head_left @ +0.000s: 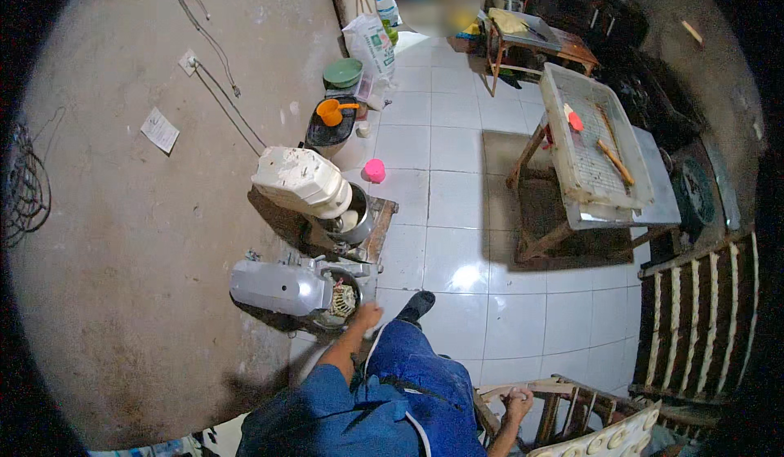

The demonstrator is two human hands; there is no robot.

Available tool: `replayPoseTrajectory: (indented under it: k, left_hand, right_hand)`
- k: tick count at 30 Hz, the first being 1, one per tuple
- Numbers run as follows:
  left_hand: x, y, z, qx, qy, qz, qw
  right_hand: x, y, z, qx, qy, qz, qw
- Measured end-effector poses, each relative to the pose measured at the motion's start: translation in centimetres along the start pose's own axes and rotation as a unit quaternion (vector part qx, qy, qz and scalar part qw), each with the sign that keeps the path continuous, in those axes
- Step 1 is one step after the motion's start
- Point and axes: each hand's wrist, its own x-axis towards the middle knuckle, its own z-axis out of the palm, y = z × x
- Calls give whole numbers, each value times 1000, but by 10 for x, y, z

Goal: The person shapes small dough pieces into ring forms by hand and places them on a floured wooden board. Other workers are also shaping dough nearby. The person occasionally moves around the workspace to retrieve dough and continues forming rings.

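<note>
My left hand [368, 316] is beside the bowl [357, 288] of a silver-grey stand mixer [282, 287], its fingers curled in. Whether it grips the bowl's edge or anything else is hidden. A pale wire whisk [342, 298] hangs from the mixer head inside the bowl. My right hand [518, 401] is low at my right side, with its fingers bent together, above a wooden rack [563, 408]. Anything in those fingers is too small to make out. Near the right hand, a pale tray [600, 445] carries several ring-shaped pieces.
A cream stand mixer [298, 181] with a metal bowl stands beyond the silver one. A pink container [374, 170] is on the tiled floor [453, 249]. At right, a table holds a plastic tray [572, 163] with a rolling pin [614, 163]. A slatted rack [694, 318] stands at far right.
</note>
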Motion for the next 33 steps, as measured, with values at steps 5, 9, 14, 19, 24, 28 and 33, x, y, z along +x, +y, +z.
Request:
replayPoseTrajectory:
  k: [5,9,14,19,24,28,33]
  left_hand:
    - [60,102,-22,-121,-14,148,981]
    - [89,92,-29,-157,-28,93,983]
    - [111,66,-44,-85,-1,-61,994]
    - [150,-30,-20,1,-39,-88,995]
    - [161,26,-49,-34,52,-152,986]
    - [156,67,-59,-64,12,-160,985]
    - [183,62,-37,22,47,-135,990]
  right_hand:
    - [25,51,10,-18,-110,0,994]
    - [18,78,15,-97,-12,45,994]
    - [31,101,44,-164,35,14,986]
    - [21,115,60,-165,64,3,984]
    - [23,101,86,-429,68,-80,897]
    - [27,88,70,-388,-27,-92,917]
    - [12,72,104,-323,-14,14,946]
